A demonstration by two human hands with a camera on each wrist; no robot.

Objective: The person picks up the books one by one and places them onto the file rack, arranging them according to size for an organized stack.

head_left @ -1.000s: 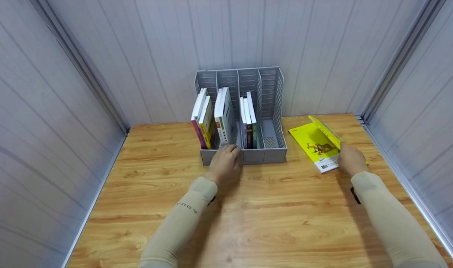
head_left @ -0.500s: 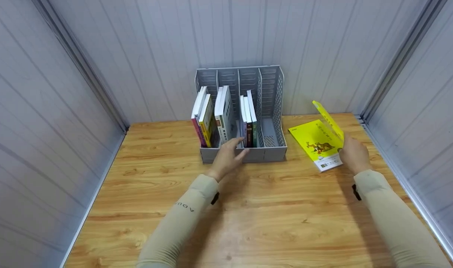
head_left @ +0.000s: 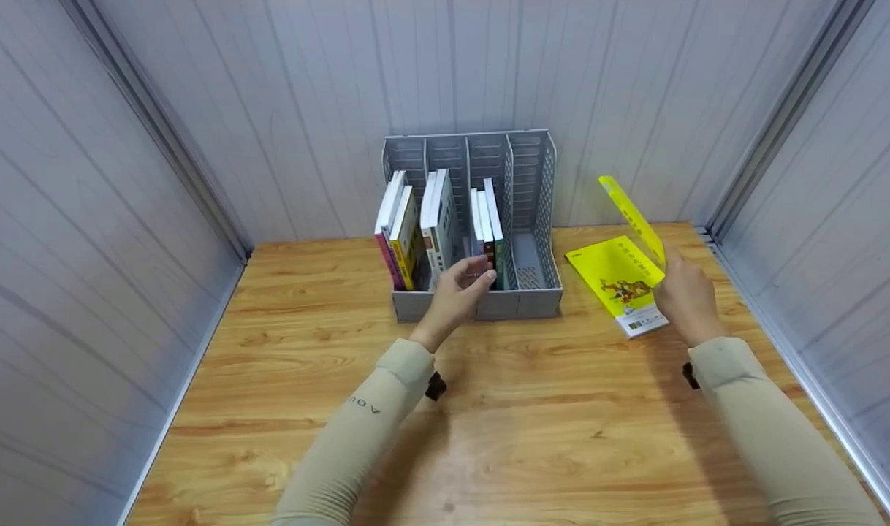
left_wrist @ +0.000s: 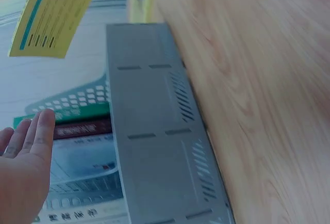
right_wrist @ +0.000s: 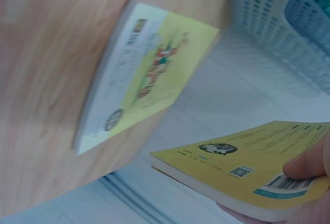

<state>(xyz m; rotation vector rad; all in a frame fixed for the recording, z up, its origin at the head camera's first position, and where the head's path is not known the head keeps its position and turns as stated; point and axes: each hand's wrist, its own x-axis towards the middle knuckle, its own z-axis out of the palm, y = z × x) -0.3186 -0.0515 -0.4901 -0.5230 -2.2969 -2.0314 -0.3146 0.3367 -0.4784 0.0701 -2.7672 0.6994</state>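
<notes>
In the head view my right hand (head_left: 686, 299) grips a yellow book (head_left: 635, 219) and holds it raised and tilted. The right wrist view shows the thumb pressed near the barcode on the cover of this yellow book (right_wrist: 242, 167). Below it, a second yellow book (head_left: 613, 274) with an animal picture lies flat on the table. My left hand (head_left: 456, 296) hovers before the grey file rack (head_left: 522, 305), its fingers loosely extended and holding nothing. Close to those fingers stand several thin books, among them a green book (left_wrist: 82, 113) and a dark red book (left_wrist: 82, 128).
Upright books fill part of the rack's left compartments, including a yellow-spined book (head_left: 403, 252) and white books (head_left: 434, 219). No book stands in the rack's rightmost compartment (head_left: 530, 252). Panel walls (head_left: 328, 88) enclose the wooden table (head_left: 518, 424) at the back and sides.
My right hand has lifted the upper yellow book off the one beneath and moved it slightly left. My left hand has risen from the rack's front edge and shifted right, its fingers spreading.
</notes>
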